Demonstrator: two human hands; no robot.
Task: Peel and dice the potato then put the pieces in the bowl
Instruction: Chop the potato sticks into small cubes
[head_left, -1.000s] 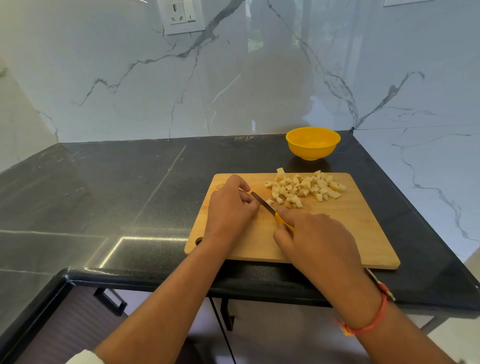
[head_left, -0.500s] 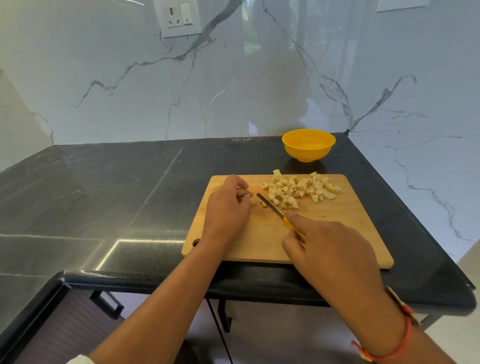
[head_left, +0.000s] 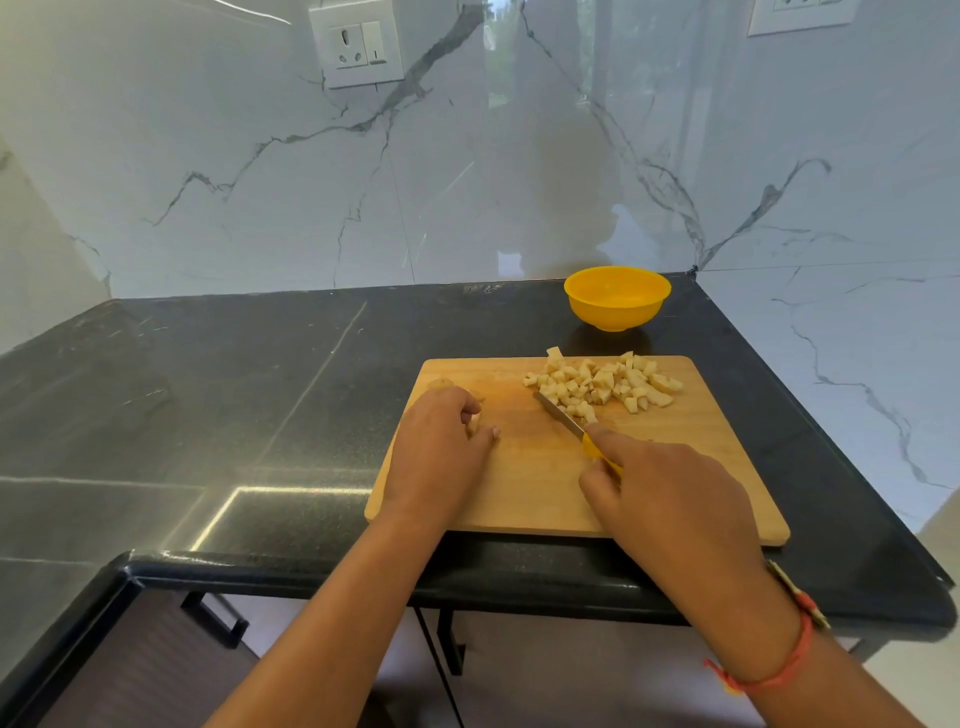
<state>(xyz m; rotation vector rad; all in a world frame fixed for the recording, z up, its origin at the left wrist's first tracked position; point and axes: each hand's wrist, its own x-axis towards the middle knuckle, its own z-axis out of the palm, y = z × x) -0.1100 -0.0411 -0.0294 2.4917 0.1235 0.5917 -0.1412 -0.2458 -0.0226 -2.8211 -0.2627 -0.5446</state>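
Pale potato piece (head_left: 474, 422) pinched by left fingers (head_left: 461, 406) while right fingers (head_left: 615, 442) grip knife (head_left: 561, 414).

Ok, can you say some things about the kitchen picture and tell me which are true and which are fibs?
1. The bowl is yellow. True.
2. The right hand holds the knife. True.
3. The potato pieces are in the bowl. False: they lie on the board.
4. The bowl stands on the board. False: it stands on the counter behind it.
5. The left hand is empty. False: it grips a potato bit.
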